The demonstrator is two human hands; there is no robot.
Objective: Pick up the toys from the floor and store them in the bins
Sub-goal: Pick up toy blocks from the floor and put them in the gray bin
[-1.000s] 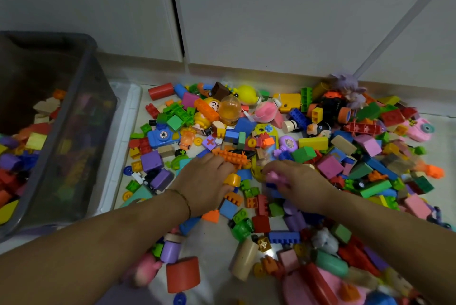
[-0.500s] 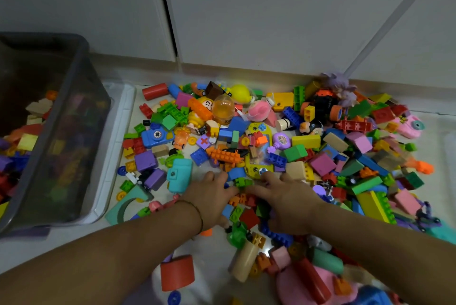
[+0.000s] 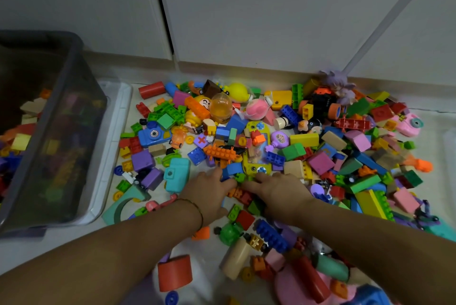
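Observation:
A big heap of coloured bricks and small toys [image 3: 308, 151] covers the floor in front of me. My left hand [image 3: 208, 194] and my right hand [image 3: 280, 192] lie palm down side by side on the near middle of the heap. Their fingertips almost meet over small green and blue bricks [image 3: 238, 177], just below a yellow toy game console [image 3: 256, 154]. The fingers look only slightly bent, and whatever is under the palms is hidden. A dark see-through bin [image 3: 74, 112] stands at the left, partly filled with bricks.
The bin sits on a white lid or tray [image 3: 118, 131]. A teal toy camera [image 3: 176, 175] lies left of my left hand. A red cylinder [image 3: 175, 272] and a beige cylinder [image 3: 235, 260] lie near me. White cabinet doors [image 3: 246, 8] close off the back.
Both hands have drawn back toward me across the heap and come closer together, dragging small bricks along. The teal toy camera is now uncovered beside my left hand.

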